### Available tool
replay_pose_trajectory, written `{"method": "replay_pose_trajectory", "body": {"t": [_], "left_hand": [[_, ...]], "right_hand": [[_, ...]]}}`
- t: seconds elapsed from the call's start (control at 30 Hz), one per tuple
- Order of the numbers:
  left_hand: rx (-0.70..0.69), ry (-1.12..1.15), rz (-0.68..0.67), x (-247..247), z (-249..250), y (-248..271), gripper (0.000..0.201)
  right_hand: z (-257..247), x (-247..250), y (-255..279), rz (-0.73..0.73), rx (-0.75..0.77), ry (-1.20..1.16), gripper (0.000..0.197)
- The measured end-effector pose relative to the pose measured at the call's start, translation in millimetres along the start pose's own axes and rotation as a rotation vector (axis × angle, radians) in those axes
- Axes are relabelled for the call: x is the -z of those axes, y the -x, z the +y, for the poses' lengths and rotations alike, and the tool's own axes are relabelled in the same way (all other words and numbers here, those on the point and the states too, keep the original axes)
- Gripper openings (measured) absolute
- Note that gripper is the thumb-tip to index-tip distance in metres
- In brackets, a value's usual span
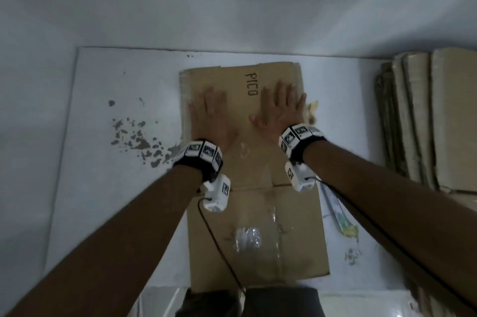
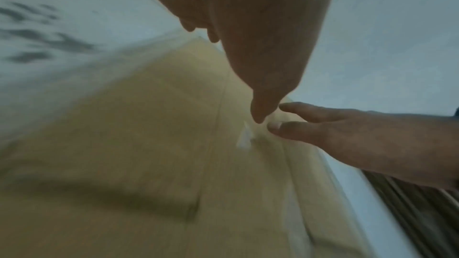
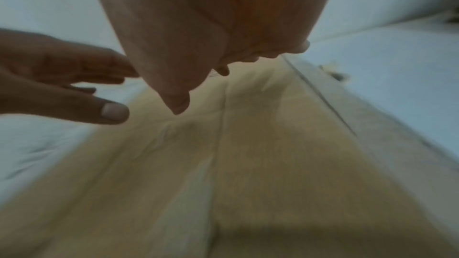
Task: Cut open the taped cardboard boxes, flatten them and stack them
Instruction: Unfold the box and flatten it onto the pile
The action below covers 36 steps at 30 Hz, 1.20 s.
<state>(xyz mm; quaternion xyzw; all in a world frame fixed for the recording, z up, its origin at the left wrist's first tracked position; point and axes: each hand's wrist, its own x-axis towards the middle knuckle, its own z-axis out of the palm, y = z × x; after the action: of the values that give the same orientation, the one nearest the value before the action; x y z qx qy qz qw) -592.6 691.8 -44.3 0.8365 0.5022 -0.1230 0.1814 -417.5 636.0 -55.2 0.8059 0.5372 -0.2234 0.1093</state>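
A flattened brown cardboard box printed "PICO" lies on the white surface, running from the wall end toward my body. Clear tape remnants shine on its near half. My left hand lies flat with straight fingers on the far left part of the cardboard. My right hand lies flat beside it on the far right part, fingers spread. In the left wrist view my left hand hovers close over the cardboard, with the right hand beside it. The right wrist view shows my right hand above the cardboard.
A stack of flattened cardboard boxes stands along the right side. The white surface has chipped grey patches left of the box. A small cardboard scrap lies by the box's right edge. A thin tool lies right of the box.
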Motion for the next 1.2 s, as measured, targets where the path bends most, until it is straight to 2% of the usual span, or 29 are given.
{"method": "replay_pose_trajectory", "body": {"t": [0.07, 0.13, 0.2, 0.27, 0.33, 0.43, 0.57, 0.63, 0.67, 0.73, 0.77, 0.83, 0.93, 1.0, 1.1, 1.2], "left_hand": [[-0.093, 0.094, -0.045, -10, -4, 62, 0.094], [-0.152, 0.117, -0.104, -33, -19, 131, 0.092], [-0.131, 0.070, -0.176, -66, -27, 195, 0.101], [-0.087, -0.036, -0.235, -98, -25, 239, 0.114], [-0.046, -0.041, -0.243, -125, -24, 262, 0.117], [-0.023, 0.006, -0.207, -150, -32, 268, 0.121], [-0.014, 0.009, -0.166, -155, -32, 264, 0.128], [0.097, 0.134, -0.108, -146, -32, 269, 0.141], [0.212, 0.260, -0.045, -140, -31, 269, 0.143], [0.449, 0.460, 0.049, -127, -25, 267, 0.131], [0.524, 0.502, 0.062, -122, -22, 266, 0.120], [0.618, 0.582, 0.034, -114, -19, 259, 0.091], [0.721, 0.779, 0.078, -96, -14, 253, 0.049], [0.679, 0.783, 0.172, -83, -6, 262, 0.033], [0.587, 0.684, 0.322, -66, 13, 291, 0.025], [0.539, 0.721, 0.448, -44, 37, 324, 0.027]], "right_hand": [[-4, -15, 59, -0.055, 0.031, -0.022, 0.095], [1, -43, 131, -0.099, 0.059, -0.043, 0.091], [7, -78, 199, -0.118, 0.060, -0.032, 0.088], [15, -116, 244, -0.122, 0.052, -0.006, 0.089], [27, -146, 263, -0.083, 0.058, -0.012, 0.089], [34, -170, 263, -0.031, 0.050, 0.041, 0.089], [33, -174, 261, 0.021, 0.066, 0.030, 0.089], [33, -169, 265, 0.053, 0.030, -0.055, 0.096], [33, -164, 262, 0.069, -0.065, -0.143, 0.104], [30, -151, 256, 0.176, -0.353, -0.347, 0.114], [30, -146, 251, 0.218, -0.465, -0.441, 0.112], [36, -135, 239, 0.192, -0.548, -0.688, 0.099], [51, -120, 230, 0.205, -0.461, -0.970, 0.069], [57, -105, 241, 0.220, -0.370, -0.986, 0.059], [63, -84, 270, 0.227, -0.271, -1.009, 0.051], [82, -65, 301, 0.278, -0.212, -1.061, 0.049]]}}
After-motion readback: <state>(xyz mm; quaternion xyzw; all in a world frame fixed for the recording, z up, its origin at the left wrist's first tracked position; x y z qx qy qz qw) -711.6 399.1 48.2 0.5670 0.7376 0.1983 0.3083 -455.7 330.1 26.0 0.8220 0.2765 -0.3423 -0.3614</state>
